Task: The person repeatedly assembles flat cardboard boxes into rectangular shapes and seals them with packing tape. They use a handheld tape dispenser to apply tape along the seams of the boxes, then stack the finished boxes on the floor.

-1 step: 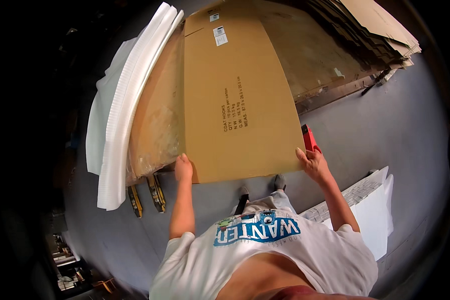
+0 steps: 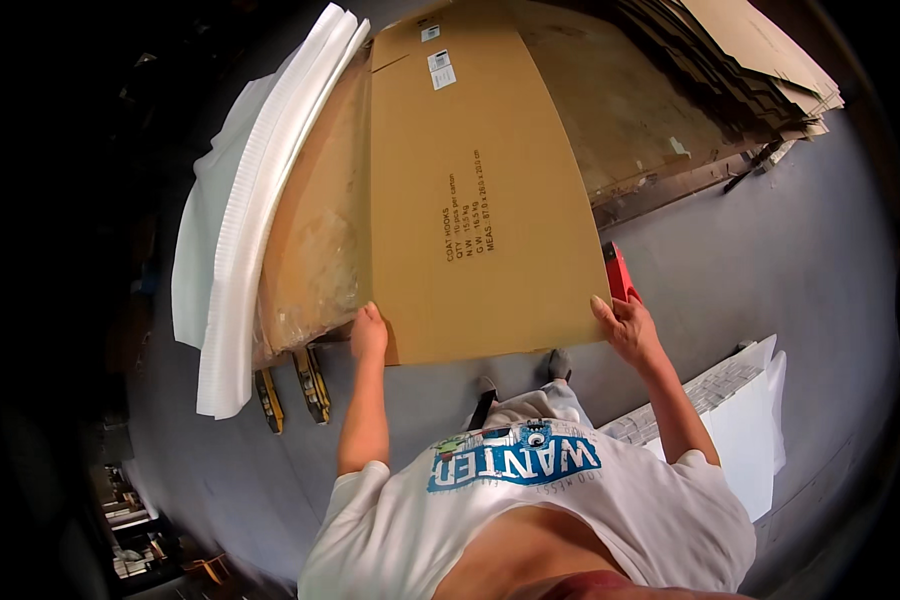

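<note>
A long brown cardboard carton (image 2: 470,310), lying flat with printing and white labels on its face, stretches away from me. My left hand (image 2: 369,332) grips its near left corner, thumb on top. At the near right corner, my right hand (image 2: 627,328) has its thumb over the edge and its fingers curled beside and below. A red tool with a dark end (image 2: 618,272) sticks out past the carton's right edge, just above my right fingers. Its lower part is hidden, and I cannot tell whether those fingers also hold it.
White foam sheets (image 2: 232,240) stand along the left, beside a plastic-wrapped brown stack (image 2: 310,270). Yellow-and-black pallet truck forks (image 2: 312,388) show below. Flat cardboard (image 2: 760,50) is piled at far right. White panels (image 2: 735,430) lie on the grey floor near my right arm.
</note>
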A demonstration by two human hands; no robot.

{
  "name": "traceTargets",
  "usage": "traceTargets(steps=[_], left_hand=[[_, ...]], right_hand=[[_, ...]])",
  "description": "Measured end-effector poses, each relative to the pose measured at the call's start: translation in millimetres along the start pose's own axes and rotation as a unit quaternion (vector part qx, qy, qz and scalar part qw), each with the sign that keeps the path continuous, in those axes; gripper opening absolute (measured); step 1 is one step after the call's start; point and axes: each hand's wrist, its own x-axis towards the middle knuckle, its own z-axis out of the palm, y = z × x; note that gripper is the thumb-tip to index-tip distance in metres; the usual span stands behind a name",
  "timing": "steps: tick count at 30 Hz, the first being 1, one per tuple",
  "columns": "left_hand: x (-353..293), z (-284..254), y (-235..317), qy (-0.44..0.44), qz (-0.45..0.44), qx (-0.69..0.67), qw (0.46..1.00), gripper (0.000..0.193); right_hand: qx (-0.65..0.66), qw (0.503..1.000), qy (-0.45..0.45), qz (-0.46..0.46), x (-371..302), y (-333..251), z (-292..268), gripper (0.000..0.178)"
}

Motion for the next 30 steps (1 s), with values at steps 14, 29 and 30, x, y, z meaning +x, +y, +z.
traceTargets(steps=[14,29,30], left_hand=[[-54,-175,325,-0.138,0.338,-0.059,0.929,0.070],[-88,-283,26,-0.071,0.382,-0.087,0.917,0.027],[-122,-300,14,-0.094,0.289,-0.012,0.953,0.026]], right_hand=[[0.154,0.952,-0.075,-0.254,-102,-193,53,0.048],[0.148,0.850,0.148,-0.484,-12,-205,31,0.023],[0.077,0.826,0.165,-0.534,2,-220,25,0.024]])
